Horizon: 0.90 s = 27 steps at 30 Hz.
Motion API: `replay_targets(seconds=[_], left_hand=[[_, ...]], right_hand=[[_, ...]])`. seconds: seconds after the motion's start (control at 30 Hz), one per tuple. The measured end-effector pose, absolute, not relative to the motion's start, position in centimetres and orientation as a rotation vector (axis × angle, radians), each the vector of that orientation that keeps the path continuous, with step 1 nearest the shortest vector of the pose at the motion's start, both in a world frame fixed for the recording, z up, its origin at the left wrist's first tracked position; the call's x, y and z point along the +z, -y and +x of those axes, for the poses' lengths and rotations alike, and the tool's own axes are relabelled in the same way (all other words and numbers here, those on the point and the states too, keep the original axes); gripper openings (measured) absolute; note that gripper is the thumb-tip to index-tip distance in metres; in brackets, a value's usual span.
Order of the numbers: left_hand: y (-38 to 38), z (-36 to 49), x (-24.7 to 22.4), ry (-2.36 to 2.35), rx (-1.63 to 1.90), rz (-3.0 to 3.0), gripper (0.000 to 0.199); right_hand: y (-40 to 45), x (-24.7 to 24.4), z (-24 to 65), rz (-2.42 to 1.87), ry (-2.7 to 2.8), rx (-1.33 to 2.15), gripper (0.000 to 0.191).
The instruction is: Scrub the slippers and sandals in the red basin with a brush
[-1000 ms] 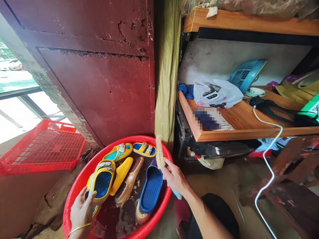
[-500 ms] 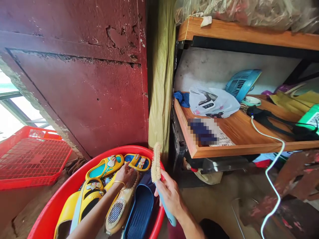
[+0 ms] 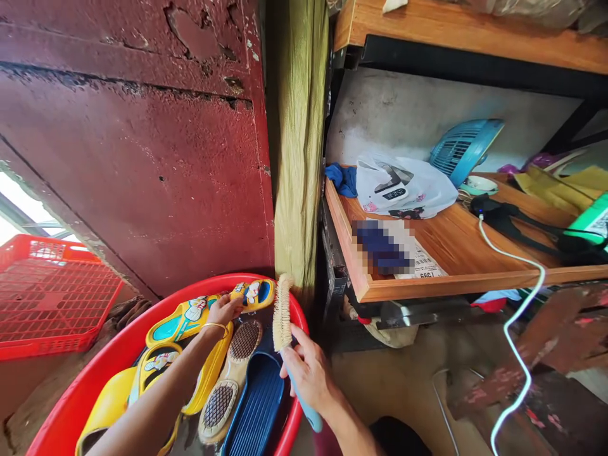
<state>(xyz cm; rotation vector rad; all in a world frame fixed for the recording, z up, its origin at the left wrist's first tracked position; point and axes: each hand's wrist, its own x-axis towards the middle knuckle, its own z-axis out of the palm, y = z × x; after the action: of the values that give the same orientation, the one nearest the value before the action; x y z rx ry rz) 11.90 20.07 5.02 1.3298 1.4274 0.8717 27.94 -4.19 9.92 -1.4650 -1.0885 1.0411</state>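
A red tub (image 3: 297,405) at the lower left holds several slippers. My left hand (image 3: 224,311) reaches over it, fingers closed on the near end of a small yellow-and-blue slipper (image 3: 259,294) with a cartoon figure on its strap. At the tub's right rim, my right hand (image 3: 308,364) is wrapped round the blue handle of a scrub brush (image 3: 284,316), its pale bristles upright. Near my hands lie a yellow-and-teal slipper (image 3: 166,329), a beige shoe sole (image 3: 218,402) facing up and a dark blue slipper (image 3: 259,399). My left forearm partly covers other yellow slippers.
A red crate (image 3: 57,297) stands left of the tub, below a maroon door panel (image 3: 190,190). On the right, a wooden shelf (image 3: 451,247) bears a plastic bag (image 3: 403,187) and a blue fan (image 3: 465,152). A white cable (image 3: 515,354) hangs off its front.
The small yellow-and-blue slipper has risen slightly at the tub's back, with my left hand at its near end. The brush stays in my right hand. The view has shifted a little.
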Motion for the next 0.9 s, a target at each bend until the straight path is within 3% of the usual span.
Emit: replay_targets(seconds=[0.3,0.43,0.63,0.9], left_hand=[[-14.1,6.0,14.6,-1.192,0.934,1.335,0.042],[-8.1,2.5,16.2,-1.113,0.869,1.556,0.047],[-0.1,-2.6,11.6,-1.272,0.811,1.612,0.054],[2.9,-5.4,5.4,-1.599,0.683,1.940,0.034]], right_hand=[[4.3,10.6,27.6,-1.472,1.146,1.024,0.055],[4.5,10.1,27.3,-1.502,1.187,1.019,0.058],[6.7,9.9,25.7,-1.739,1.541,0.944,0.050],[10.2,7.2,21.9,-1.916,2.297,0.523,0.044]])
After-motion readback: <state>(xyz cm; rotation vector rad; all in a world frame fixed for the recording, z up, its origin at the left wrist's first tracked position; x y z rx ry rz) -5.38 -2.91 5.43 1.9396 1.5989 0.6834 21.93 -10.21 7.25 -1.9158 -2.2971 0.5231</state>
